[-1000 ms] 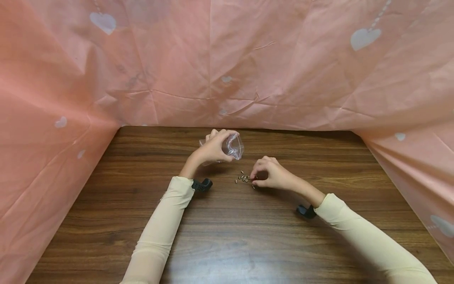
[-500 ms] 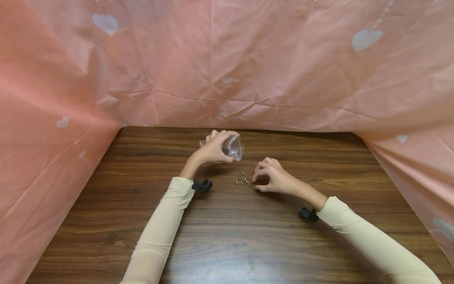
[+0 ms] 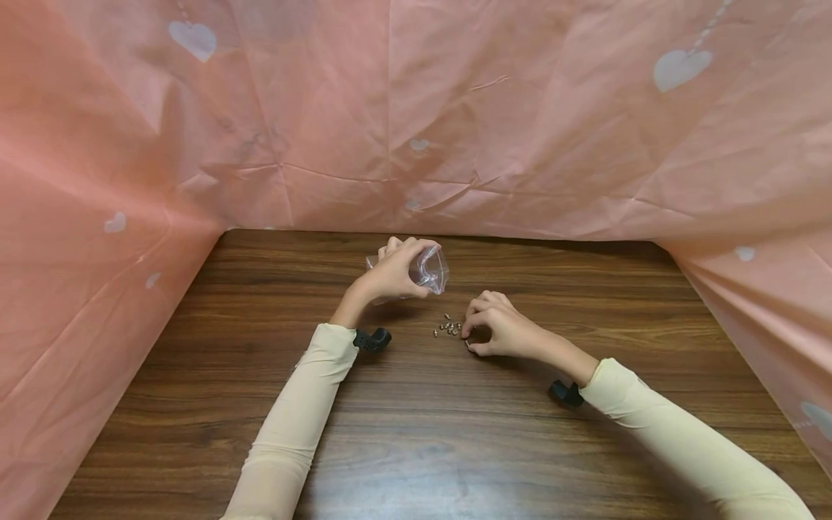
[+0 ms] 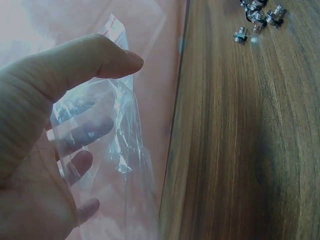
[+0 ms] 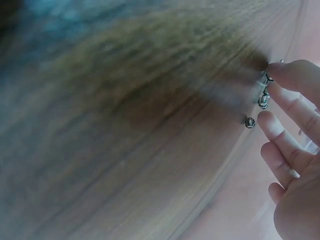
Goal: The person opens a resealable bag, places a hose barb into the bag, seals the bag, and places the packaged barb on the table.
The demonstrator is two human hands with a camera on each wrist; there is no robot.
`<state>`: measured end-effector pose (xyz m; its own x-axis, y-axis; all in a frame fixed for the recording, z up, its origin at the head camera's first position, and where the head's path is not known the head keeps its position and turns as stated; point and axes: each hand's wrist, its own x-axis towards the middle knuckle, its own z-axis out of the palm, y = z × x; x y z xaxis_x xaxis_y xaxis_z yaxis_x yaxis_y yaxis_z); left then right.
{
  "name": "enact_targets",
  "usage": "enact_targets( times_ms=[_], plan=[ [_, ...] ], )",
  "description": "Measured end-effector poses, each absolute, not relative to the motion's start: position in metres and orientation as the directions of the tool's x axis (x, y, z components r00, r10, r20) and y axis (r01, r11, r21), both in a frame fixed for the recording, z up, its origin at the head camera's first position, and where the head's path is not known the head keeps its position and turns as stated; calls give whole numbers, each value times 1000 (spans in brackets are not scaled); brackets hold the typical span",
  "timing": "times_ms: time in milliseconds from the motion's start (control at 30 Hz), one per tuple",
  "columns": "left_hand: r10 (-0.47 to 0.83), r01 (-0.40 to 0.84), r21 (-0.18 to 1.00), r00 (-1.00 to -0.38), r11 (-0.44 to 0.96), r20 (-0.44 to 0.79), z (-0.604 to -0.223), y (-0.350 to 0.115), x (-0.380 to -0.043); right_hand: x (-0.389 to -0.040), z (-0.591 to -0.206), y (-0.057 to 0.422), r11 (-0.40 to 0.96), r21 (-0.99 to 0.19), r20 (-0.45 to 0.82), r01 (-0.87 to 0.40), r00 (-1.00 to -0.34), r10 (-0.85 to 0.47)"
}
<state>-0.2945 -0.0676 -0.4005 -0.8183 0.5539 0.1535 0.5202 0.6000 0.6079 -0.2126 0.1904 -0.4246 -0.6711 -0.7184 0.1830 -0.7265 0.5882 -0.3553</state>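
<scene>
My left hand (image 3: 390, 274) grips a clear plastic bag (image 3: 430, 271), thumb on the near side and fingers behind; the bag's mouth faces right, spread apart. In the left wrist view, the fingers show through the clear film (image 4: 127, 135). Several small silver metal fittings with dark collars (image 3: 450, 328) lie in a loose cluster on the table, right of and nearer than the bag. At the cluster's right side, my right hand (image 3: 500, 328) has thumb and index curled around one fitting (image 3: 467, 344), pinching it at table level. Its other fingers are bent, partly hidden.
The brown wood-grain table (image 3: 416, 412) reaches back to a pink cloth (image 3: 416, 166) with pale hearts, which hangs behind and along both sides. Black wrist mounts (image 3: 372, 339) sit at both cuffs.
My right hand has shifted slightly nearer and its fingertips have closed toward the fitting at the cluster's right edge. The left hand and bag stay nearly still.
</scene>
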Motion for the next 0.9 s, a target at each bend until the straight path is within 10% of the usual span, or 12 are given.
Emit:
enact_targets(
  times_ms=[900],
  plan=[
    [548, 510, 622, -823, 595, 150, -402, -68, -293, -219, -422, 185, 613, -324, 150, -720, -679, -718]
  ],
)
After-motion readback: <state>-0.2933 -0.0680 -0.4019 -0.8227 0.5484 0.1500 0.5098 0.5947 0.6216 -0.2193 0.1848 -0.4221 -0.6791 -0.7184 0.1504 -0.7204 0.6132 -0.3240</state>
